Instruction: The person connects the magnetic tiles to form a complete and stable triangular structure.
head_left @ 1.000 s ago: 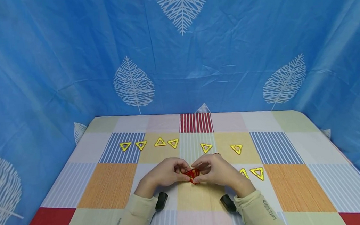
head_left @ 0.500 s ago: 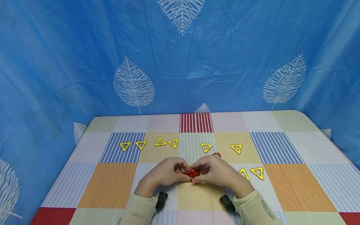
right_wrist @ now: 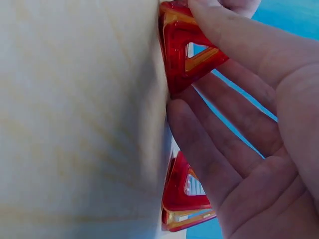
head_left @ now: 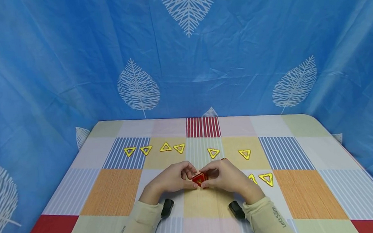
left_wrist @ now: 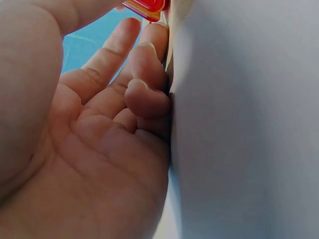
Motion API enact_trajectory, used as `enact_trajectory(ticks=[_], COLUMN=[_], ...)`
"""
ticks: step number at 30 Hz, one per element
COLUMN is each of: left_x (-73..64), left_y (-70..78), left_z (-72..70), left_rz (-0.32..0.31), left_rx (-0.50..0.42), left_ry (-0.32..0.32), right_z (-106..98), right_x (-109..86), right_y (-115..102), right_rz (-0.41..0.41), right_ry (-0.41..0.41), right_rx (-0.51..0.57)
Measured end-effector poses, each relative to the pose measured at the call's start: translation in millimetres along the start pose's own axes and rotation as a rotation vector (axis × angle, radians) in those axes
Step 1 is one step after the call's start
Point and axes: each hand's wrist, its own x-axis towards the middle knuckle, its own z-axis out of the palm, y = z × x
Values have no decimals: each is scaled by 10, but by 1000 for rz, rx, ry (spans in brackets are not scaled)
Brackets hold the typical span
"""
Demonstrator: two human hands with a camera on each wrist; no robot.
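Observation:
A red triangular magnetic tile (head_left: 200, 179) with an open centre stands tilted between the hands, near the middle of the table. My right hand (head_left: 224, 177) pinches it between thumb and fingers, and an orange layer shows beside the red in the right wrist view. My left hand (head_left: 174, 177) has its thumb and index finger at the tile's left corner, apparently pinching it, while its other fingers curl by the tabletop. Only a red edge of the tile (left_wrist: 147, 7) reaches the left wrist view. More red and orange tiles (right_wrist: 184, 191) stand behind the right hand, mostly hidden in the head view.
Several yellow triangular tiles, including one yellow tile (head_left: 166, 146), lie in a loose row beyond the hands. Another yellow tile (head_left: 266, 179) lies right of the right hand, beside one partly hidden by it. Blue leaf-patterned cloth (head_left: 222, 74) hangs behind the patchwork-covered table (head_left: 308, 191).
The red tile has tilted and shifted slightly to the right between the fingers, showing its triangular face more. Both hands stay in nearly the same place; the yellow tiles have not moved.

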Motion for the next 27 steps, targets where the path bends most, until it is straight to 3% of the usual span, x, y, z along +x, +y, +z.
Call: enact_trajectory(ticks=[18, 27], left_x=[18, 2], left_y=[-13, 15], left_z=[-6, -27], left_rz=[1, -15], left_rx=[-13, 1], left_ry=[23, 3], right_z=[-36, -17], right_x=[-12, -10], right_y=[-3, -4], right_rz=[146, 174], right_ry=[119, 126], right_rx=[-46, -50])
